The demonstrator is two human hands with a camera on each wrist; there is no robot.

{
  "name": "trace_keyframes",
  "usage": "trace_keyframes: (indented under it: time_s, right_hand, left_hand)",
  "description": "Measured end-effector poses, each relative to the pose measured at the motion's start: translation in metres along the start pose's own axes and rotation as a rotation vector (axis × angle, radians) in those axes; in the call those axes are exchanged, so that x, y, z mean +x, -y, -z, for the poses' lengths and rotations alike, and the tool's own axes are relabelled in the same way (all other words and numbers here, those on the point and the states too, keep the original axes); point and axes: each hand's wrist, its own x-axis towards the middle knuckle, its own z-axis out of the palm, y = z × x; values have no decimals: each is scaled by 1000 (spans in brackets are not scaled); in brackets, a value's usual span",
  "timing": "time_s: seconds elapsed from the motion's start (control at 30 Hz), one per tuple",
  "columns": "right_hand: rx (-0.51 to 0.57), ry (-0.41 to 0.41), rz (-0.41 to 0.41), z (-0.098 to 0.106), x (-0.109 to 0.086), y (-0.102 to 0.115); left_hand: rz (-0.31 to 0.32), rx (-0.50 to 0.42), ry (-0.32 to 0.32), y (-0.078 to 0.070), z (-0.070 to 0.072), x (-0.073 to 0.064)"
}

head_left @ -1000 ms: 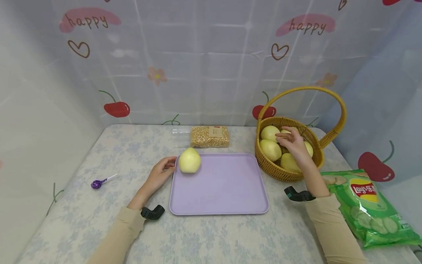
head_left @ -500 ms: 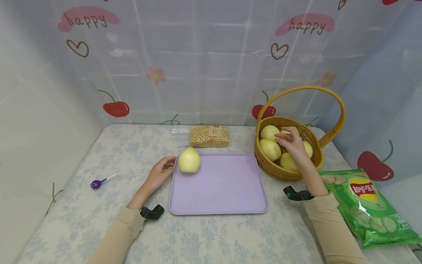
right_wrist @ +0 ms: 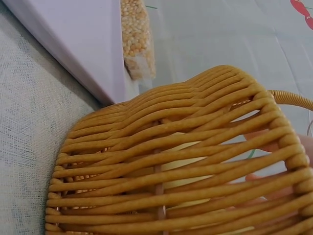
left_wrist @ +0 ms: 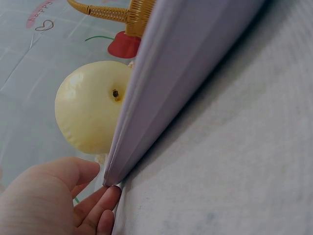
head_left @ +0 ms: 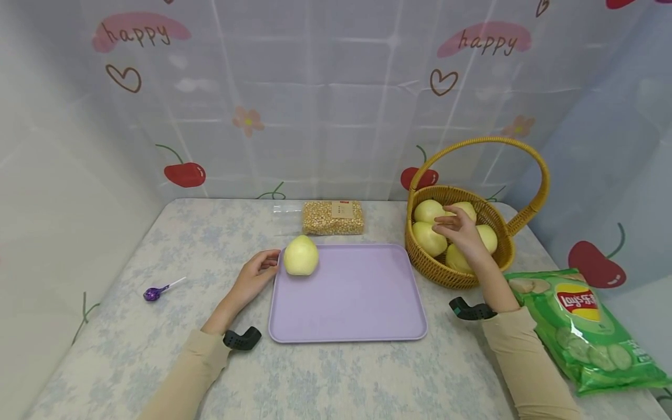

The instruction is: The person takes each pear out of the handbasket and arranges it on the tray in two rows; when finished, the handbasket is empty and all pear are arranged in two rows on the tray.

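Observation:
A pale yellow pear (head_left: pixel 301 255) sits in the far left corner of the lilac tray (head_left: pixel 362 297). Beside that corner, my left hand (head_left: pixel 254 277) touches the tray's outer edge with its fingertips; in the left wrist view the thumb (left_wrist: pixel 83 169) lies close to the rim. Over the wicker basket (head_left: pixel 427 265), my right hand (head_left: pixel 464 236) hovers with its fingers spread and no fruit visibly held. Several pears (head_left: pixel 429 238) lie inside the basket, partly hidden by this hand. In the right wrist view, the woven wall (right_wrist: pixel 166 156) covers most of the fingers.
A clear bag of corn kernels (head_left: pixel 331 217) lies behind the tray. A purple lollipop (head_left: pixel 157 291) is at the left, and a green chip bag (head_left: pixel 588 332) lies right of my right forearm. The basket's tall handle (head_left: pixel 483 141) arches above the pears.
My right hand has shifted slightly left and toward me over the basket, uncovering more of a pear at the back. The left hand, tray and its pear stay in place.

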Motion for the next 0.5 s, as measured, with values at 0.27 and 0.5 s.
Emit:
trace_keyframes:
  time_s: [0.27,0.5]
  right_hand:
    - [-126,60,-57,1,2,-2]
    - [-219,90,-41,1,4,-3]
  left_hand:
    - [-12,3,3,0,1,0]
    - [-19,-1,-3,2,1,0]
